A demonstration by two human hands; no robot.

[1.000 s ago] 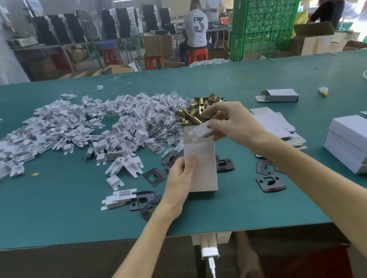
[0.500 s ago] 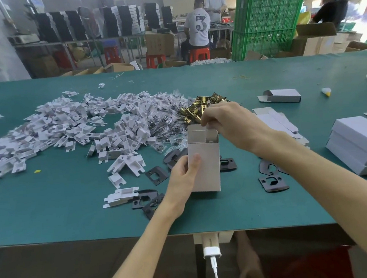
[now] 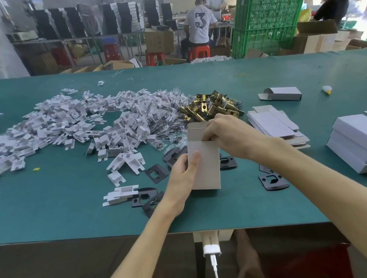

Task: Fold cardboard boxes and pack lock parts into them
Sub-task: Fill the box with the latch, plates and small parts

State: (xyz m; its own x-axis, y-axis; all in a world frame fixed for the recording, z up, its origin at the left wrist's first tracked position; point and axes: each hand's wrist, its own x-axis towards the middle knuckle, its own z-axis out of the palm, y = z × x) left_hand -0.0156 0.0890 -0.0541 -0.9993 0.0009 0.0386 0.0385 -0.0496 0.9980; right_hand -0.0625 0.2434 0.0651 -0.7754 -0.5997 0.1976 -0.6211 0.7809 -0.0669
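Just in front of the brass latches (image 3: 213, 108), the cardboard box (image 3: 205, 170) sits clasped in the left grip (image 3: 182, 176) while the right grip (image 3: 229, 137) pinches its top flap, which should tuck in squarely.

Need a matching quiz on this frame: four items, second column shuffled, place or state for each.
Items
1. box
2. latches
3. inserts
4. blanks

Place or state
A. white heap, far left
B. flat stack, right of the right hand
C. held in the left hand's grip
D. brass heap beyond the box

Pairs: 1-C, 2-D, 3-A, 4-B
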